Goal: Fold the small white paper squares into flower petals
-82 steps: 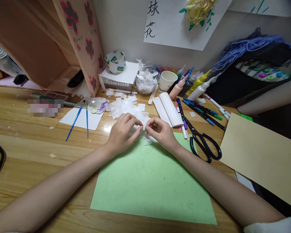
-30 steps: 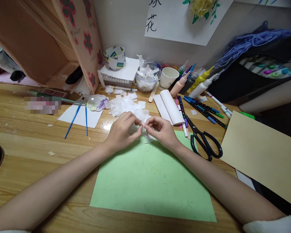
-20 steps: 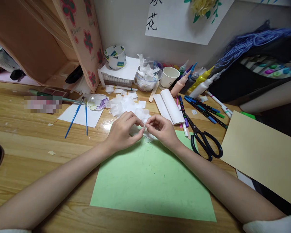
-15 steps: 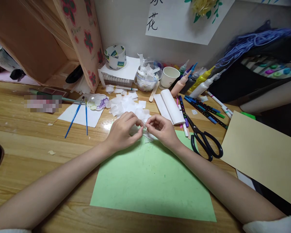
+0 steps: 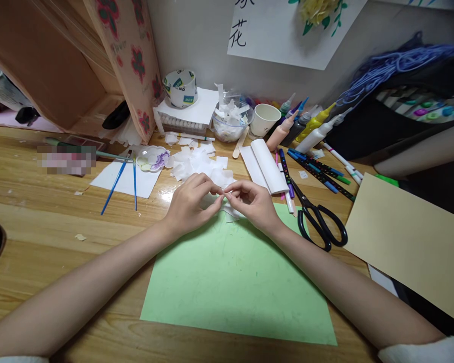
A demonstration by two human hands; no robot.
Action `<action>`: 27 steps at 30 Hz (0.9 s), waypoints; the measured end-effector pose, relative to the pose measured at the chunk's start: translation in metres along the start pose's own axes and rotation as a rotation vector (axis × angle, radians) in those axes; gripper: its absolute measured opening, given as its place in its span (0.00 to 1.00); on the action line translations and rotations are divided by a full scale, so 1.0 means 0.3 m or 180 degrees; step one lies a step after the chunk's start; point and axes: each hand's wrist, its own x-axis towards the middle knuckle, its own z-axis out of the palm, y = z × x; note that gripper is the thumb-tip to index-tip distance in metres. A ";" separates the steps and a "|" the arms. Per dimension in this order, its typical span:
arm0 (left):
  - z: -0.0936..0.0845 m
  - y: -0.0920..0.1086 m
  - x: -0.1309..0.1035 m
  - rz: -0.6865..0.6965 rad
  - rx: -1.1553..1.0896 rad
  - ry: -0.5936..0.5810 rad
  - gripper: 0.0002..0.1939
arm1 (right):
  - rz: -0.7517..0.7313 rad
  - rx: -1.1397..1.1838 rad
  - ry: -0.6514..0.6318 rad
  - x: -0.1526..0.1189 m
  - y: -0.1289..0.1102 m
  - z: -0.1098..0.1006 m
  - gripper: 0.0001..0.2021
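Observation:
Over the far part of a green sheet (image 5: 238, 287), my left hand (image 5: 196, 201) and my right hand (image 5: 251, 201) meet fingertip to fingertip. Both are closed in a pinch on a small piece of white paper, which the fingers now almost wholly hide. Beneath the fingertips, a few white paper scraps (image 5: 232, 216) lie on the green sheet. Just beyond my hands spreads a loose heap of white paper squares (image 5: 200, 164).
Black-handled scissors (image 5: 320, 222) lie right of the sheet, near several pens (image 5: 318, 171) and a folded white paper (image 5: 268, 166). A bowl of scraps (image 5: 230, 121), a paper cup (image 5: 265, 121) and paint bottles (image 5: 314, 126) stand behind. Paintbrushes (image 5: 115, 186) lie left.
The fingertips of both hands have drawn closer together, my right fingers shifting slightly left. The whitish bit seen between them before is now nearly covered. Everything else stays in place.

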 end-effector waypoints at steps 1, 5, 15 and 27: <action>0.000 0.001 -0.001 -0.0009 0.0007 -0.0005 0.04 | 0.0024 0.0006 0.0000 0.000 -0.001 0.001 0.09; -0.002 0.005 -0.003 -0.0039 0.0019 -0.0026 0.05 | 0.0096 0.0084 0.0001 0.001 -0.005 0.002 0.10; -0.002 0.007 0.004 -0.0187 0.0108 0.0146 0.07 | 0.0192 0.0141 -0.0029 0.002 -0.015 0.002 0.10; -0.002 0.007 0.002 -0.0309 0.0084 0.0171 0.03 | 0.0238 0.0187 -0.0124 0.000 -0.015 -0.003 0.11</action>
